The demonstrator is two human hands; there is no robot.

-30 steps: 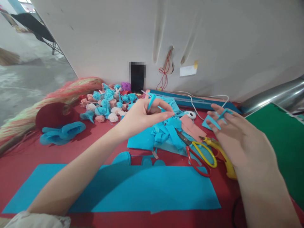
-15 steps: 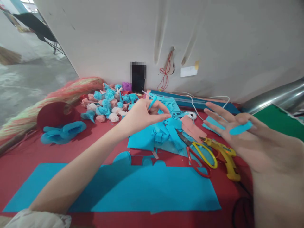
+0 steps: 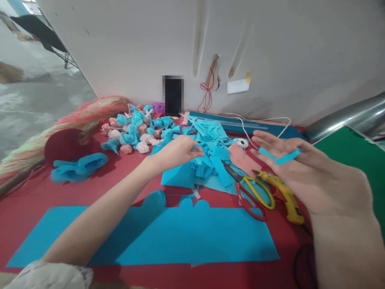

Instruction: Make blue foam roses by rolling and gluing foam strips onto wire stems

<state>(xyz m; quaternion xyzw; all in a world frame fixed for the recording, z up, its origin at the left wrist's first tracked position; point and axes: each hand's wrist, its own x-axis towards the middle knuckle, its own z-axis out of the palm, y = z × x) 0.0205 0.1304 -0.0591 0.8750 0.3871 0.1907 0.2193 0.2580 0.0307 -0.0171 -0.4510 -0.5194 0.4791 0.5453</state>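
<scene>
My left hand [image 3: 177,153] is closed in a pinch above the heap of blue paper scraps [image 3: 212,132], with a small blue paper piece [image 3: 197,145] showing at its fingertips. On the right, my right hand [image 3: 315,176] is raised palm up. Its thumb and index finger pinch a short blue paper strip [image 3: 288,157], while the other fingers stretch out. Below the left forearm lies a long blue paper sheet [image 3: 192,241] with rounded petal shapes [image 3: 155,198] at its far edge. Scissors [image 3: 248,192] with red and yellow handles and a yellow glue gun [image 3: 282,196] lie beside the right hand.
Pink, white and blue paper flowers [image 3: 132,130] are piled at the back left, near a dark red roll [image 3: 67,146] and large blue petals [image 3: 80,166]. A black phone [image 3: 173,96] leans on the wall. A green board [image 3: 350,156] and metal pipe [image 3: 349,120] stand right.
My left hand has turned and dropped slightly, its fingertips now lower over the scraps. My right hand has shifted left a little with the blue strip still pinched.
</scene>
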